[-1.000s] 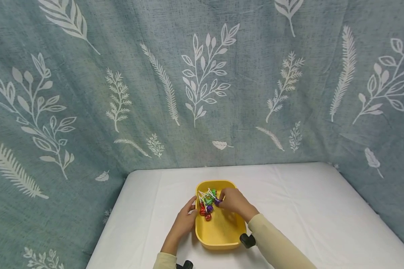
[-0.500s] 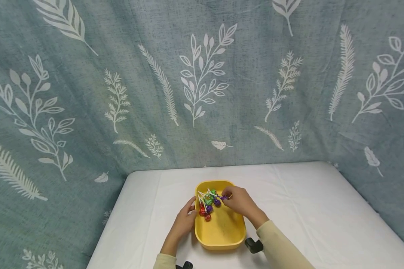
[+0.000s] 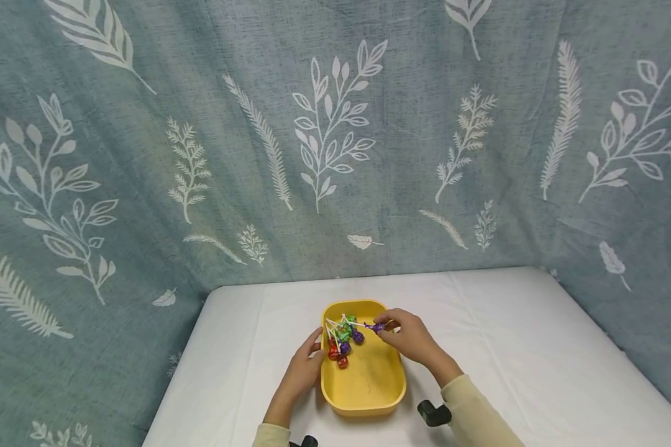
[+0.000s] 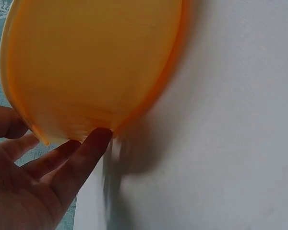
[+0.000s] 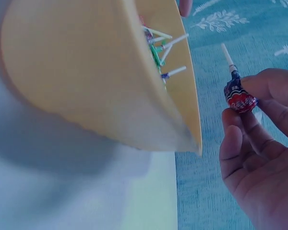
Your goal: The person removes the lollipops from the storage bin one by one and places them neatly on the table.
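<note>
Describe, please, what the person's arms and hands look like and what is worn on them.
Both hands, the left hand and the right hand, are bare. Pale cream long sleeves reach the wrists. A small black device sits by the right wrist, another by the left.

Up close, the yellow tray [image 4: 91, 67] fills the upper left, its smooth outer wall curving down to a thin rim. The left hand [image 4: 33, 182] comes in from the bottom left corner, fingers [image 4: 84, 153] straight and spread, one fingertip touching the tray's lower edge. Beside it the white tabletop [image 4: 221, 134] stretches away, with a soft shadow under the tray.
</note>
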Motion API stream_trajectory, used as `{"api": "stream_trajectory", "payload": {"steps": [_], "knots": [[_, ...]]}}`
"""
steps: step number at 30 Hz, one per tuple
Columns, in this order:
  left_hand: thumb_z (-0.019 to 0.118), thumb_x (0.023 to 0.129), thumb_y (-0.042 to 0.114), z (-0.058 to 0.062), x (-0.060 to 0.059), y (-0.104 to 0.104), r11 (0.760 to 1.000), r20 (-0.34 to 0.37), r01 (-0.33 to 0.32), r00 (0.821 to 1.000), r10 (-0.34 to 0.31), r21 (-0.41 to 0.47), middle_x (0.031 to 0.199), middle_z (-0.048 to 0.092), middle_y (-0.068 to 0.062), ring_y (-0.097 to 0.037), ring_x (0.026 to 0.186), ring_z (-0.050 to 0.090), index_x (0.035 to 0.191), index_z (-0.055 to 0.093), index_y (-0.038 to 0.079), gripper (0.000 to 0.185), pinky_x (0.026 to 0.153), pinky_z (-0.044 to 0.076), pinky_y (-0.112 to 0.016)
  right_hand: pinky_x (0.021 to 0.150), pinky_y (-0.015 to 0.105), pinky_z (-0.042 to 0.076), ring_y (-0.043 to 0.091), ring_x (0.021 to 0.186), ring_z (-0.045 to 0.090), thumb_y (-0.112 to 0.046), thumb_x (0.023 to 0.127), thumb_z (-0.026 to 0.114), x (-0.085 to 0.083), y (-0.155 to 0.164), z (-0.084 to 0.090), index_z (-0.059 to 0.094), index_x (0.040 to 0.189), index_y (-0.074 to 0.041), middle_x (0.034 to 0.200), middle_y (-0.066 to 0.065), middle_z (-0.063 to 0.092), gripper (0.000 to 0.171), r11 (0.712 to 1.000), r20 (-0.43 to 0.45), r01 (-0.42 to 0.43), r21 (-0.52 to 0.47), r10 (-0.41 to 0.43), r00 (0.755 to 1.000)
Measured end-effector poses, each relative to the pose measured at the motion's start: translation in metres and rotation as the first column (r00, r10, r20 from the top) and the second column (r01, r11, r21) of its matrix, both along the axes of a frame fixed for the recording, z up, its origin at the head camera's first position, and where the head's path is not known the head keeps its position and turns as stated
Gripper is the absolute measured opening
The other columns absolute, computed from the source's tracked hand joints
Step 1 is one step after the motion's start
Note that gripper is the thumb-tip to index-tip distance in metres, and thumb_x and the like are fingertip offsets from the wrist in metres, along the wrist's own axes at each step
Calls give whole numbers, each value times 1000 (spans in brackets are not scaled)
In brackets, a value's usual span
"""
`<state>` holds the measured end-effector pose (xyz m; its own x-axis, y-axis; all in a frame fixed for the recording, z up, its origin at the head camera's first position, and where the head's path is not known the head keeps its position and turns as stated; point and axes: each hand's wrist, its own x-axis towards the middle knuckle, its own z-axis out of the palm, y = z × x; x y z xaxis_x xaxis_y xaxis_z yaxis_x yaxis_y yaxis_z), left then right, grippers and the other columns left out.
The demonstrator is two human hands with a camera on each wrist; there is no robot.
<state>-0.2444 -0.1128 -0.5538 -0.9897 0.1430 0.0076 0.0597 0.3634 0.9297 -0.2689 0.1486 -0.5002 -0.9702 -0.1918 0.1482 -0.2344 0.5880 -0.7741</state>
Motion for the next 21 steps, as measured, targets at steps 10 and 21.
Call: {"api": "stream_trajectory", "payload": {"steps": [10, 21], "knots": [[51, 103, 13, -4, 0, 1, 1000, 16, -4, 1000, 5, -14, 129, 62, -23, -36, 114, 62, 155, 41, 9, 53, 97, 50, -55, 83, 40, 57, 22, 97, 67, -4, 89, 72, 6, 29, -10, 73, 112, -9, 109, 2, 70, 23, 999, -42, 3, -53, -6, 999], [52, 103, 13, -6, -1, -1, 1000, 4, -4, 1000, 4, -9, 130, 61, -25, -37, 114, 62, 155, 41, 9, 53, 98, 49, -57, 80, 36, 57, 23, 98, 67, -4, 89, 73, 8, 54, -20, 73, 113, -8, 108, 3, 70, 25, 997, -82, 33, -65, -38, 996]]}}
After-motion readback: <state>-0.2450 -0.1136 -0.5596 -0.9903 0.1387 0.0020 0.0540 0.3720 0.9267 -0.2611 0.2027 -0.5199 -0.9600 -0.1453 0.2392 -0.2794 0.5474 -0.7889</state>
